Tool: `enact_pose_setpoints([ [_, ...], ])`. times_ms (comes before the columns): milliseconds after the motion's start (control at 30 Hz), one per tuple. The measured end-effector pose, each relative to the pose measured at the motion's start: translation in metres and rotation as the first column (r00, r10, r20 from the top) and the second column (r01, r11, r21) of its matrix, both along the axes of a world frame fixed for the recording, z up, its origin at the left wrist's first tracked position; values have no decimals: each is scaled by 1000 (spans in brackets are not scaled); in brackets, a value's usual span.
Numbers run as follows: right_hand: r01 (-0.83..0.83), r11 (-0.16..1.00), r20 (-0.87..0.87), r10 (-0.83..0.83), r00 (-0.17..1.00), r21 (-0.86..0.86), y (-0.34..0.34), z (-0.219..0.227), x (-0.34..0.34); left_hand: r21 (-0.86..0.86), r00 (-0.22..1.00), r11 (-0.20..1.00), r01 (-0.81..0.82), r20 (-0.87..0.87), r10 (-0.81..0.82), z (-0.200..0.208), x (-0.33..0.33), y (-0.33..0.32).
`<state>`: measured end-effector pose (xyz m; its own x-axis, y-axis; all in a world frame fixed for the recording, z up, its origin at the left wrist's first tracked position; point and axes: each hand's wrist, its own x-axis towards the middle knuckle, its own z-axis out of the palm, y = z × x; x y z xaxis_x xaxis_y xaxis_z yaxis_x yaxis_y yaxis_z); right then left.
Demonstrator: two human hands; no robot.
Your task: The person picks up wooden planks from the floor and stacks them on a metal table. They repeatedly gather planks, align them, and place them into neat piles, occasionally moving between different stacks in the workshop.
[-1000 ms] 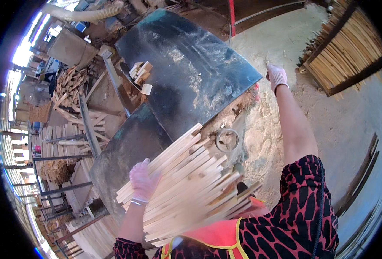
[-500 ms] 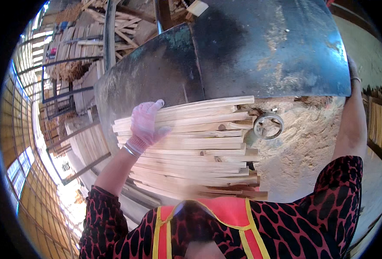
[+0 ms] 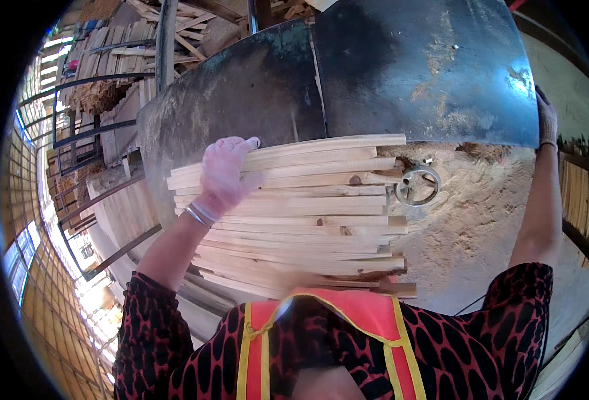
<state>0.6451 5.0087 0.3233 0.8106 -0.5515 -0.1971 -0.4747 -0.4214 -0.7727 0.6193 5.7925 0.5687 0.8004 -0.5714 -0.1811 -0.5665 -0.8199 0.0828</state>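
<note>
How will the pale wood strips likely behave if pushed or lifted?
The pale wood strips look long and thin, so each is probably fairly stiff, perhaps flexing slightly. They lie side by side with uneven ends and no visible tie, so a push may slide some out of line. Their flat-looking faces suggest sliding rather than rolling.

- The dark bench point(image 3: 414, 80) is made up of two panels, divided by a narrow seam point(image 3: 318, 80).
- Pale wooden strips point(image 3: 288, 207) are laid side by side along its near edge, their ends uneven.
- Streaks of sawdust point(image 3: 439, 53) are scattered over the right panel.
- The floor point(image 3: 468, 220) beyond is coated with more sawdust.
</note>
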Motion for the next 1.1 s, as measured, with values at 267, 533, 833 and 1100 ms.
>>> enact_pose_setpoints([
  [267, 321, 912, -11, -329, 944, 255, 62, 107, -167, -108, 996, 992, 62, -49, -68, 10, 12, 7],
  [533, 312, 920, 341, -379, 860, 236, 296, 280, -333, -230, 955, 927, 297, 56, -292, -29, 40, 44],
  [833, 434, 841, 135, -495, 858, 322, 574, 266, -488, -286, 909, 939, -192, -411, 61, 2, 52, 158],
  [1100, 376, 881, 215, -442, 871, 286, 618, 259, -419, -320, 976, 934, 157, 192, -98, 10, -1, 164],
])
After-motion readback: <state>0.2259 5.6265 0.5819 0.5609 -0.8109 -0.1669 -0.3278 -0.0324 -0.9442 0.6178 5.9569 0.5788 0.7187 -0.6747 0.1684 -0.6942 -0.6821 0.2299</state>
